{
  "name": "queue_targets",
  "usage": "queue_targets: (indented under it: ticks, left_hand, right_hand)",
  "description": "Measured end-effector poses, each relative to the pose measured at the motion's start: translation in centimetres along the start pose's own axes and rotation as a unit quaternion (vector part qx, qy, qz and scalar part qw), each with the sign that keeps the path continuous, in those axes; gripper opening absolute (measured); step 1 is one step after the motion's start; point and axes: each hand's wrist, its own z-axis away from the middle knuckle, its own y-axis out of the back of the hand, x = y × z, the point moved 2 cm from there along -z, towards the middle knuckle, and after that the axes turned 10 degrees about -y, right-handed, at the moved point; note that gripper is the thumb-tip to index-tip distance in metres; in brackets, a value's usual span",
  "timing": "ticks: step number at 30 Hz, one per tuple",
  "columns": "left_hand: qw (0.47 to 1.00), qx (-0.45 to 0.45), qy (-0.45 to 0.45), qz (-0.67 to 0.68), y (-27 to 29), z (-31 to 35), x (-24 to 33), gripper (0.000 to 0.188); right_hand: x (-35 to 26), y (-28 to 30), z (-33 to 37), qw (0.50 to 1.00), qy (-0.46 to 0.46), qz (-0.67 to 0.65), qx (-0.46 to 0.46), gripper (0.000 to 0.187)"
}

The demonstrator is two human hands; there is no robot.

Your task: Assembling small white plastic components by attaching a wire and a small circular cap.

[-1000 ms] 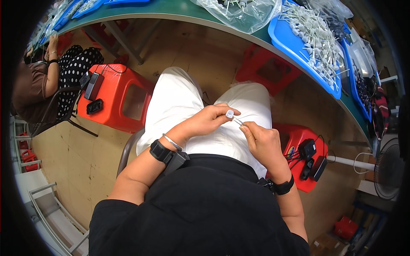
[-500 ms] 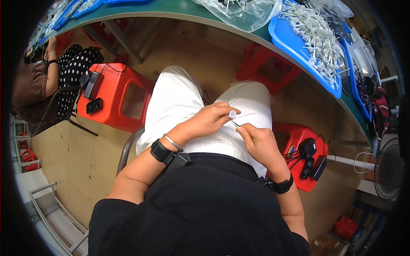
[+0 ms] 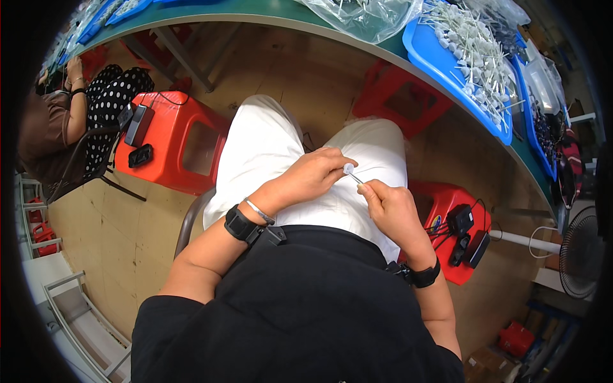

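Observation:
Above my lap, my left hand (image 3: 314, 173) pinches a small translucent white plastic piece (image 3: 348, 168) between thumb and fingers. My right hand (image 3: 391, 207) is closed on slim metal tweezers (image 3: 356, 179). Their far end meets the white piece; whether the tips are inside it or only against it is too small to tell. The two hands are close together but apart, over the white trousers (image 3: 345, 207).
Ahead curves a green table (image 3: 268, 14) with blue trays (image 3: 421, 48) of white stemmed parts (image 3: 469, 51) and a clear plastic bag (image 3: 370, 19). Red stools (image 3: 166, 115) bearing black devices stand on both sides. A fan (image 3: 578, 252) is at right; another person (image 3: 54, 127) sits at left.
The white piece has turned slightly, and the tweezers, whose two prongs showed apart before, now look like a single rod against it. My right hand has shifted slightly up.

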Motion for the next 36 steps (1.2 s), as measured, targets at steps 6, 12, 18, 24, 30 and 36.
queue_targets:
  ticks: [6,12,18,24,30,36]
  left_hand:
    - [1.0,-0.01,0.006,-0.018,0.0,0.0,0.1,0.025]
    - [0.998,-0.031,0.013,-0.045,-0.1,0.0,0.1,0.026]
    - [0.998,-0.05,0.028,-0.007,-0.4,0.0,-0.5,0.027]
    - [0.982,-0.078,0.08,0.153,-0.3,0.1,-0.3,0.03]
    - [0.965,-0.087,0.102,0.225,-0.1,0.0,0.0,0.032]
    - [0.971,-0.095,0.105,0.195,-0.3,0.2,-0.3,0.033]
  right_hand:
    - [-0.4,0.1,0.0,0.998,0.025,0.038,0.032,0.03]
    - [-0.6,0.1,-0.1,0.996,0.036,0.076,0.041,0.032]
    - [0.5,0.1,-0.3,0.998,-0.039,-0.023,-0.048,0.028]
    - [1.3,0.5,-0.8,0.924,-0.174,-0.259,-0.22,0.034]
    - [1.7,0.5,-0.9,0.888,-0.194,-0.319,-0.268,0.034]
    - [1.3,0.5,-0.8,0.912,-0.181,-0.276,-0.243,0.033]
